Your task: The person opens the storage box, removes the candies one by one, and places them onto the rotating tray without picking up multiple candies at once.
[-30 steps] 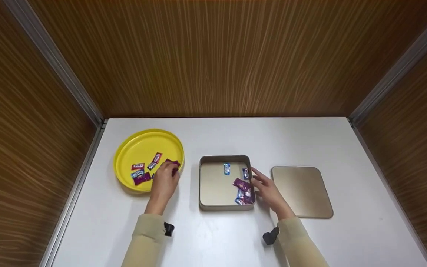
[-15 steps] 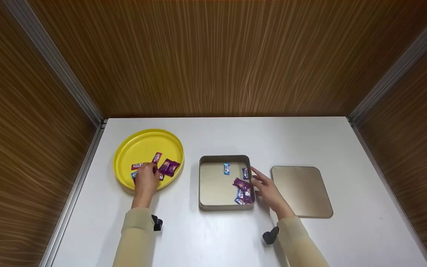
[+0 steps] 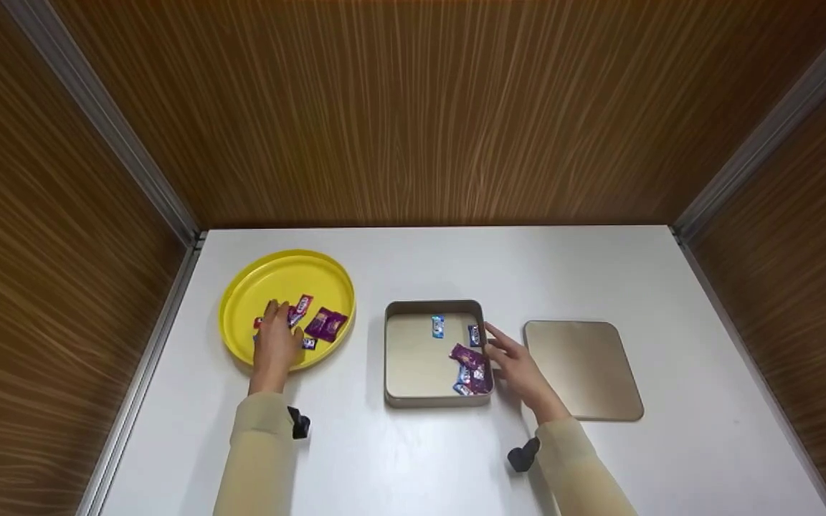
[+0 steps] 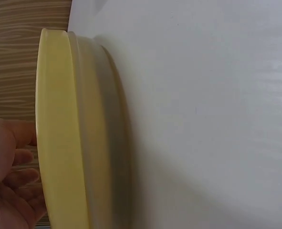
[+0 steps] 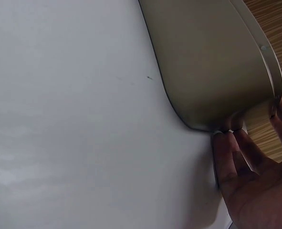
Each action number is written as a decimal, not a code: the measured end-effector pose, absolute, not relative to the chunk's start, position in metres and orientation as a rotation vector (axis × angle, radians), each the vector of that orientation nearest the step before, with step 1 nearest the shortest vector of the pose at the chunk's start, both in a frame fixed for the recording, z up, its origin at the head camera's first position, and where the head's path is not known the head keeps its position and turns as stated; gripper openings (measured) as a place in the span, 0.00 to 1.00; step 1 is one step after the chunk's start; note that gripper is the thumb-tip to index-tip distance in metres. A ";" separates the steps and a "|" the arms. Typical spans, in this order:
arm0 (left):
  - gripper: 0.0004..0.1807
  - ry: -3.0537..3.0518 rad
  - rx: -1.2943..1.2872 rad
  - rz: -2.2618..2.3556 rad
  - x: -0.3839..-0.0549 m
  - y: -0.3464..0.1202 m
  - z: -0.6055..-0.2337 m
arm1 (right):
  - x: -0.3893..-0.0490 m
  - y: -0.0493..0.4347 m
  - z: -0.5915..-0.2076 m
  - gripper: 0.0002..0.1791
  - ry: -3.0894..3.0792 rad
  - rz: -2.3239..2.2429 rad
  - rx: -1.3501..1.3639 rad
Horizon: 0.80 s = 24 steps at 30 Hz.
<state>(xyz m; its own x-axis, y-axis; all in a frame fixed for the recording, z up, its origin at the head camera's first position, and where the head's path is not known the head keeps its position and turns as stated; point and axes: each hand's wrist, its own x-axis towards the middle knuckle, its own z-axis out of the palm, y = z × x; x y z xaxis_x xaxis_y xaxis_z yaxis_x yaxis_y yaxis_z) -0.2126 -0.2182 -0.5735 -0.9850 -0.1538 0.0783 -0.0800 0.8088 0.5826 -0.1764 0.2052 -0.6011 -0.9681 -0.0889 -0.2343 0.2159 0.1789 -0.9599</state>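
Observation:
In the head view my left hand (image 3: 274, 347) is over a round yellow tray (image 3: 262, 276), its fingers loosely extended above small wrapped candies. A purple packet (image 3: 326, 324) and a red-wrapped candy (image 3: 303, 304) lie to its right; others are partly hidden under it. The left wrist view shows no candy in the visible part of this hand. At the centre stands a square metal tin (image 3: 420, 401), with purple and blue wrapped candies (image 3: 472, 365) mostly along its right side. My right hand (image 3: 520, 369) rests its fingertips against the tin's right wall, also seen in the right wrist view.
A flat square metal lid (image 3: 585, 369) lies right of the tin, partly behind my right wrist. Everything stands on a white table (image 3: 413, 265). Wood-grain panels (image 3: 413, 115) rise at the back and both sides.
My left hand has moved left across the tray, leaving the purple packet it was at, and its fingers have spread. My right hand and the tin stay in place.

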 end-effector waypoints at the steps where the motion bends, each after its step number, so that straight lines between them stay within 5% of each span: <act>1: 0.31 -2.874 0.185 -0.919 -0.212 -0.218 -0.573 | -0.176 0.205 -0.601 0.28 2.218 -1.869 0.121; 24: 0.21 -2.646 -0.184 -0.910 -0.186 -0.135 -0.553 | -0.168 0.202 -0.566 0.29 2.181 -1.809 0.112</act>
